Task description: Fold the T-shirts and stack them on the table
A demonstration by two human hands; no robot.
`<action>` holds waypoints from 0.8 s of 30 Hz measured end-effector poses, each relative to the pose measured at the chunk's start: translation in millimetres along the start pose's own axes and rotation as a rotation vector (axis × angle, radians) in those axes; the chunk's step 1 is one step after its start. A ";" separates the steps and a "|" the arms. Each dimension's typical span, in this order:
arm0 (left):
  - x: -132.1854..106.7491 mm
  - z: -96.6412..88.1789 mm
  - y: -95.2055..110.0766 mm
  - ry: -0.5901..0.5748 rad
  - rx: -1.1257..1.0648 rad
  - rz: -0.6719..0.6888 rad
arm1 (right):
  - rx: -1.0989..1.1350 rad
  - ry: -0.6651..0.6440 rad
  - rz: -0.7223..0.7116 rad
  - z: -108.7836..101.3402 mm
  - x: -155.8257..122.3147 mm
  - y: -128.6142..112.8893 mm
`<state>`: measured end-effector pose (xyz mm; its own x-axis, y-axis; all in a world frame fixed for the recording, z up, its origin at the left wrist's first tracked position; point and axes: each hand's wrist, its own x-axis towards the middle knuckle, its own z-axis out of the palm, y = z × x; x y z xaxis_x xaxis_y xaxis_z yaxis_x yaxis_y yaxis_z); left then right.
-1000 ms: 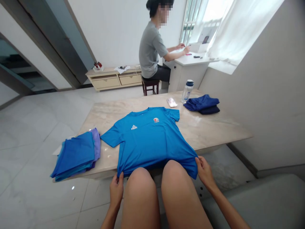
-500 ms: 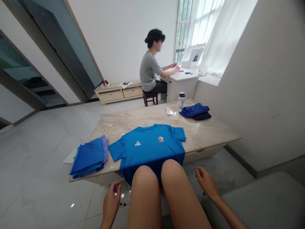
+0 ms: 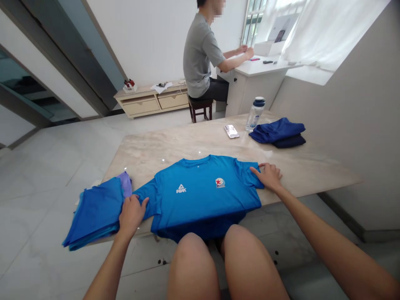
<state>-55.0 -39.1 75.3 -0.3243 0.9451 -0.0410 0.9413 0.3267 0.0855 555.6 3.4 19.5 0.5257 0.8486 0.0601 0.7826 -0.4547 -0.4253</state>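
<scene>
A blue short-sleeved T-shirt (image 3: 196, 187) lies face up on the table, collar away from me, its lower part draped over the near edge. It bears a white logo on one side of the chest and a round red-and-white badge on the other. At its left sleeve end rests my left hand (image 3: 130, 214), thumb and fingers apart, beside a stack of folded blue shirts (image 3: 98, 208) with a purple one showing. My right hand (image 3: 269, 177) touches the other sleeve's end, its thumb over the cloth and its fingers stretched out on the tabletop.
The marble-look table (image 3: 146, 146) carries a phone (image 3: 231, 131), a water bottle (image 3: 254, 114) and dark blue folded clothing (image 3: 279, 132) toward the back right. Beyond it, a person in a grey shirt (image 3: 201, 58) sits on a stool at a white desk (image 3: 259, 79). My knees meet the near edge.
Both hands have risen from beside my legs to the shirt's two sleeves. The view has tipped down and come closer to the table. The shirt's sleeves look slightly shifted.
</scene>
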 end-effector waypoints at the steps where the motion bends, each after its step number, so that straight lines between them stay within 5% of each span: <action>1: 0.4 0.0 1.6 -0.020 0.005 -0.026 | -0.025 -0.022 -0.013 1.2 4.5 -1.7; 6: -2.6 -1.8 5.8 -0.048 0.050 -0.057 | 0.061 -0.115 -0.108 -16.5 14.2 8.3; 9: -12.9 -3.9 16.6 0.051 0.093 0.005 | 0.062 -0.136 -0.046 -41.2 7.8 21.4; 12: -29.4 -3.7 45.8 0.245 0.078 0.190 | -0.111 -0.101 -0.038 -61.9 -9.1 20.6; 14: -37.3 2.0 73.2 0.266 0.002 0.399 | -0.203 -0.008 -0.169 -64.8 -25.1 5.3; 16: -38.5 13.0 100.2 0.162 -0.073 0.569 | -0.206 0.017 -0.380 -55.3 -44.5 -21.0; 19: -30.3 33.1 127.9 0.021 -0.122 0.554 | -0.134 -0.111 -0.599 -21.5 -76.6 -66.3; 24: -10.9 51.7 138.2 0.042 -0.115 0.458 | -0.095 -0.140 -0.514 36.8 -97.5 -104.2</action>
<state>83.5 -4.8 36.1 0.1159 0.9910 0.0666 0.9724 -0.1269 0.1955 410.5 -22.0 24.7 0.0232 0.9930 0.1154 0.9574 0.0112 -0.2886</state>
